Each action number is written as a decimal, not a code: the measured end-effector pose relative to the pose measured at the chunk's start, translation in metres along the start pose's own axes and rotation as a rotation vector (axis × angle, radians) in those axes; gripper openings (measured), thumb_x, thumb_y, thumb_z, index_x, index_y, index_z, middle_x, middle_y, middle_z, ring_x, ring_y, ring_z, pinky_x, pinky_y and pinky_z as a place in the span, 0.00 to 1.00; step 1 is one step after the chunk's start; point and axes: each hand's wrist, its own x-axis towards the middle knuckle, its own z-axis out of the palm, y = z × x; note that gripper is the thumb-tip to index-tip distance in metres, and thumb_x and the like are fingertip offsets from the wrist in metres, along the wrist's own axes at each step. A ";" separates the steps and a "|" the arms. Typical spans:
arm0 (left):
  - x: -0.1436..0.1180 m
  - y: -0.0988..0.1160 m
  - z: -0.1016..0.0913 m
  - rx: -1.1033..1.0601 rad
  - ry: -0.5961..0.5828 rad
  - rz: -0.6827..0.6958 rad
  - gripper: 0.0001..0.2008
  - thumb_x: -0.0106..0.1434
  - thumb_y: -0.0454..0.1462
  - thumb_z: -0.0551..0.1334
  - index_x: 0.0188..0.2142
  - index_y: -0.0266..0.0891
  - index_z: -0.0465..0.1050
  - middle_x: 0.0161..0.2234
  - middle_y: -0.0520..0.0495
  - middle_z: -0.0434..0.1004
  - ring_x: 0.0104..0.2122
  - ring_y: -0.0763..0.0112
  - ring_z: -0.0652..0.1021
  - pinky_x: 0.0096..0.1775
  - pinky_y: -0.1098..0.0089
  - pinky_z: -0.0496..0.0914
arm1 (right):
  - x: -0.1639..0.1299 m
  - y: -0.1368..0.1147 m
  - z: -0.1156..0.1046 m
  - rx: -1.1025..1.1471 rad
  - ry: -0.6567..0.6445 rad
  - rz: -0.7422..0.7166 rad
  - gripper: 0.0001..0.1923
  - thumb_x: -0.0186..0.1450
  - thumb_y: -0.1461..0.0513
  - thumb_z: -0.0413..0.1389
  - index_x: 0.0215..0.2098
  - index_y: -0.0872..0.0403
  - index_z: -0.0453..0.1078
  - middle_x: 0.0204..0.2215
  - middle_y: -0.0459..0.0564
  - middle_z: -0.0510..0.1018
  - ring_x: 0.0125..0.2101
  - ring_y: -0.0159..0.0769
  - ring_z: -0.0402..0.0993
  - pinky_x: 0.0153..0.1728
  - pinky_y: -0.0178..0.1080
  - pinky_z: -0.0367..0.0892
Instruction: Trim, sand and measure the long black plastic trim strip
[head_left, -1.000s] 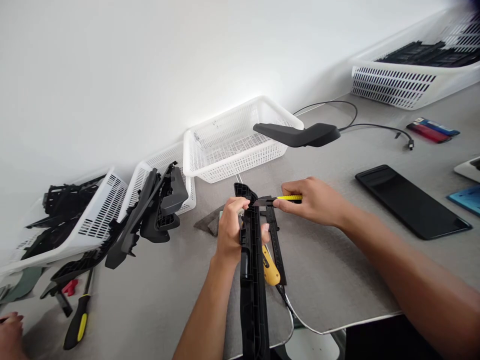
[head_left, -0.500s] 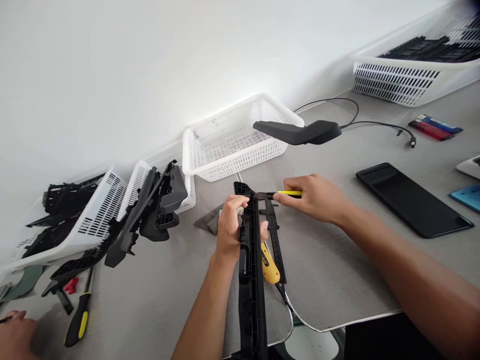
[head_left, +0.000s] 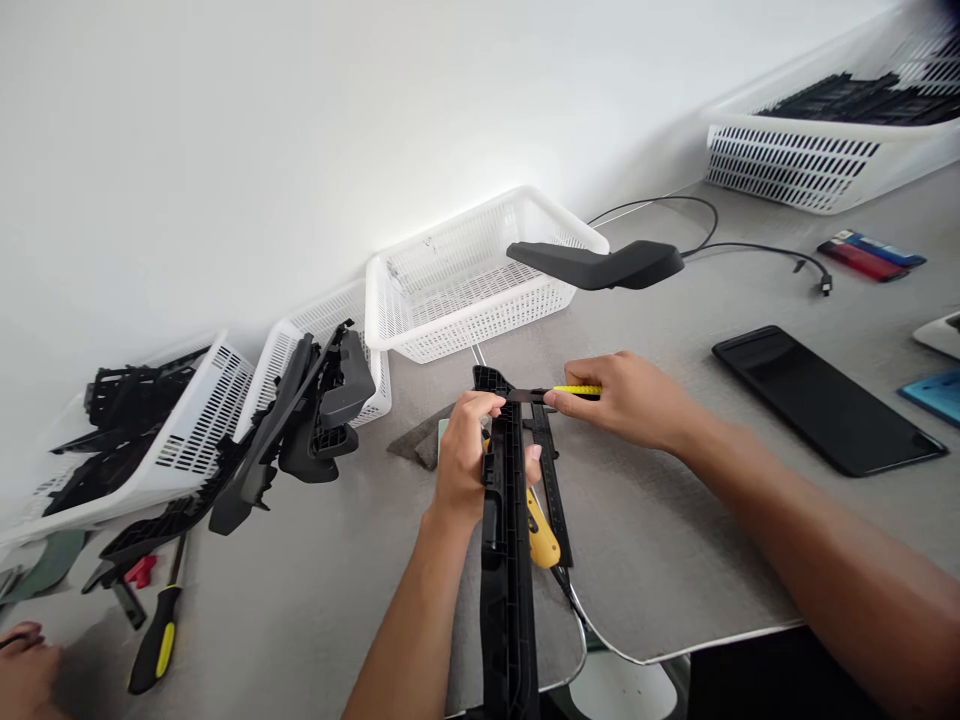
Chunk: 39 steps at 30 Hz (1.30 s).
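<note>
A plain white wall (head_left: pixel 262 130) runs behind a grey table (head_left: pixel 675 540), lit evenly and brightest just above the table's far edge. The table's near edge is rounded at the corner, with dark floor showing below it.

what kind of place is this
Probably a small workshop bench for trimming moulded parts: white slotted plastic baskets of black plastic parts line the wall, the left hand grips a long black plastic strip, and the right hand holds a yellow-handled knife.
</note>
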 end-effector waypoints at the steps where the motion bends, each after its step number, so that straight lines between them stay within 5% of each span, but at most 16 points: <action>1: 0.000 0.000 0.000 -0.003 -0.001 0.003 0.26 0.61 0.39 0.71 0.57 0.43 0.67 0.44 0.47 0.74 0.42 0.63 0.78 0.46 0.62 0.77 | 0.000 0.000 0.000 -0.017 0.006 0.023 0.28 0.70 0.44 0.56 0.23 0.49 0.51 0.18 0.42 0.60 0.22 0.33 0.52 0.27 0.41 0.47; 12: 0.000 0.000 -0.001 -0.010 -0.015 -0.009 0.26 0.61 0.38 0.71 0.57 0.43 0.67 0.43 0.48 0.73 0.42 0.63 0.77 0.46 0.62 0.77 | 0.000 0.003 -0.001 -0.020 0.071 0.087 0.29 0.70 0.43 0.58 0.23 0.49 0.53 0.17 0.43 0.61 0.21 0.34 0.54 0.27 0.41 0.46; 18: -0.005 -0.006 -0.001 -0.023 -0.001 -0.116 0.27 0.62 0.43 0.72 0.57 0.44 0.67 0.45 0.47 0.73 0.45 0.62 0.79 0.48 0.60 0.78 | -0.001 0.001 -0.004 0.111 -0.109 -0.097 0.29 0.69 0.45 0.58 0.24 0.49 0.49 0.19 0.40 0.55 0.23 0.32 0.51 0.27 0.39 0.47; 22: -0.008 -0.009 0.000 -0.047 0.002 -0.147 0.27 0.62 0.42 0.72 0.57 0.45 0.67 0.45 0.48 0.72 0.47 0.61 0.79 0.50 0.59 0.78 | 0.000 0.002 -0.004 0.083 -0.056 -0.064 0.28 0.70 0.45 0.57 0.24 0.49 0.49 0.19 0.40 0.55 0.23 0.33 0.49 0.27 0.40 0.47; 28: -0.008 -0.010 0.000 -0.058 0.003 -0.158 0.28 0.61 0.42 0.73 0.58 0.45 0.67 0.46 0.48 0.71 0.46 0.62 0.80 0.50 0.59 0.79 | -0.001 -0.001 -0.005 0.105 -0.146 -0.123 0.27 0.69 0.45 0.57 0.24 0.49 0.51 0.19 0.40 0.56 0.23 0.32 0.51 0.27 0.40 0.48; 33: -0.007 -0.007 -0.002 -0.058 -0.035 -0.186 0.27 0.62 0.42 0.72 0.58 0.45 0.66 0.46 0.48 0.72 0.47 0.61 0.80 0.51 0.59 0.79 | -0.001 0.000 -0.006 0.084 -0.056 -0.066 0.29 0.69 0.45 0.58 0.23 0.49 0.49 0.19 0.40 0.55 0.23 0.32 0.49 0.27 0.40 0.47; 39: -0.009 -0.008 0.000 -0.063 -0.043 -0.184 0.29 0.61 0.41 0.72 0.59 0.46 0.66 0.46 0.48 0.73 0.47 0.61 0.81 0.51 0.59 0.79 | -0.003 -0.006 -0.005 0.148 -0.208 -0.170 0.25 0.69 0.45 0.56 0.24 0.49 0.54 0.19 0.40 0.57 0.23 0.32 0.53 0.27 0.39 0.49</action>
